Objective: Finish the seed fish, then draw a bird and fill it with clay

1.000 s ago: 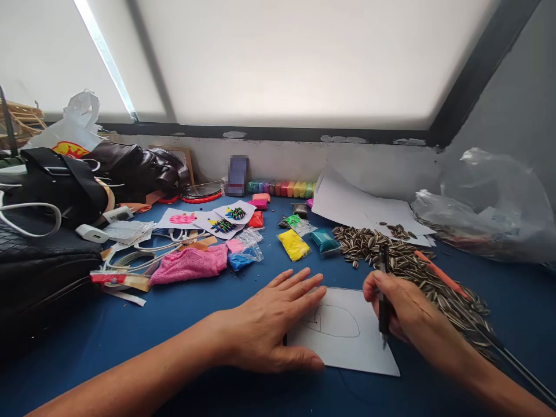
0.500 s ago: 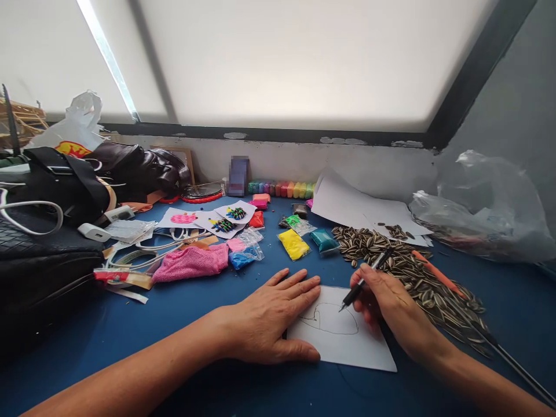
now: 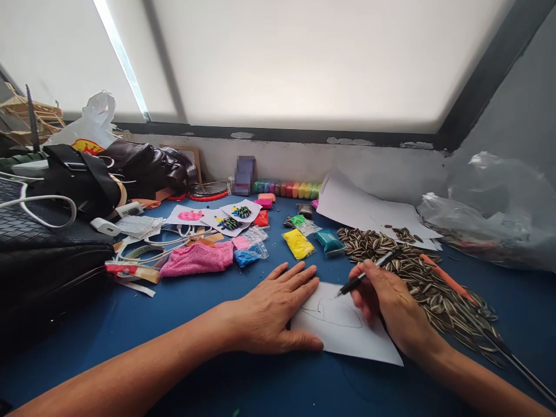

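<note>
- Head view: the left hand (image 3: 278, 313) lies palm down and spread, its fingers loosely parted and gripping nothing, across the left part of a sheet of white paper (image 3: 360, 346)
- The right hand (image 3: 388, 295) is closed around a black pen (image 3: 355, 283), pinched between thumb and fingers, with its tip pointing left and down at the upper part of the paper; whether the tip touches I cannot tell
- The paper lies on the blue table (image 3: 243, 397) in front of the person, bearing a thin, rounded outline with a short upright line inside, near the left fingers
- Just beyond and to the right of the right hand spreads a heap of striped seeds (image 3: 434, 295), an orange stick (image 3: 447, 278) lying on it
- Beyond the paper sit a yellow packet (image 3: 298, 244) and a teal packet (image 3: 329, 241), side by side
- Farther left are a pink cloth (image 3: 197, 258), a blue packet (image 3: 247, 256) and, behind them, white cards with colourful figures, among them a pink one (image 3: 190, 215)
- Near the wall a row of coloured blocks (image 3: 299, 190) stands left of larger white sheets (image 3: 356, 202)
</note>
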`<state>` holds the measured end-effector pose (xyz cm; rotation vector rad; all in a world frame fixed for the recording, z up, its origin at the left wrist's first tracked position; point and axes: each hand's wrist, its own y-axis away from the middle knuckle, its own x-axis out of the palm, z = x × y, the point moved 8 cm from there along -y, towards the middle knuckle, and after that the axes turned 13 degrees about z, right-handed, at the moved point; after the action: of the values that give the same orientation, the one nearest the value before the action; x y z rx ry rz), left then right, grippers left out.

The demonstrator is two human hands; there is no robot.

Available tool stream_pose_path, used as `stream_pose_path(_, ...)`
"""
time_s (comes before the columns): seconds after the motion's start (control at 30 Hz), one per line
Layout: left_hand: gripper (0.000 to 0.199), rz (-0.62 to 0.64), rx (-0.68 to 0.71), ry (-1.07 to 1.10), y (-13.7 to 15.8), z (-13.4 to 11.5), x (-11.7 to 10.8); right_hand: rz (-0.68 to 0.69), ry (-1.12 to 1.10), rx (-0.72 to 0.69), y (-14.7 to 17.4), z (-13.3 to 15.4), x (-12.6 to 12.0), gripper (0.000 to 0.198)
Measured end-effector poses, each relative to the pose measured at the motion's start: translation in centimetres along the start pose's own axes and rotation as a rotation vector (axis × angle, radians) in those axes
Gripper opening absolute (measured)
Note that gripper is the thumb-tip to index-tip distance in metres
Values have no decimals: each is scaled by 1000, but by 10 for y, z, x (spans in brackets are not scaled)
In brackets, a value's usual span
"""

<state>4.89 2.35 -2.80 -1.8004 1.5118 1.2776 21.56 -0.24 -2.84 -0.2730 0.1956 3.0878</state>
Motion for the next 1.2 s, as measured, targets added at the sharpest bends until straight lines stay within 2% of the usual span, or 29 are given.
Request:
stream_pose_path(0.13,90,-13,27,-12,-1,-3,-2,6,-3,-44,-1,8,-1,50)
stream_pose_path(0.33,76,37,45,4,-3,-7,2,-15,63,-62,14,14,-8,43)
stream_pose_path(0.5,74,55,73,-24,-1,-5,0,-43,139,-50,25,6,-14,45)
stream_pose_path(0.67,72,68,103,-27,0,-5,-2,16,155,-20,26,-8,-12,45)
stream_pose_path(0.9,78,56,68,-9,-3,-4,2,-106,513,-215,32,12,-14,41)
stream_pose_path(1.0,77,62,93,-10,-3,-4,2,-71,501,-273,38,20,-8,38)
stream_pose_path(1.2,77,77,132,-29,-3,-2,0,44,374,-270,42,13,9,29)
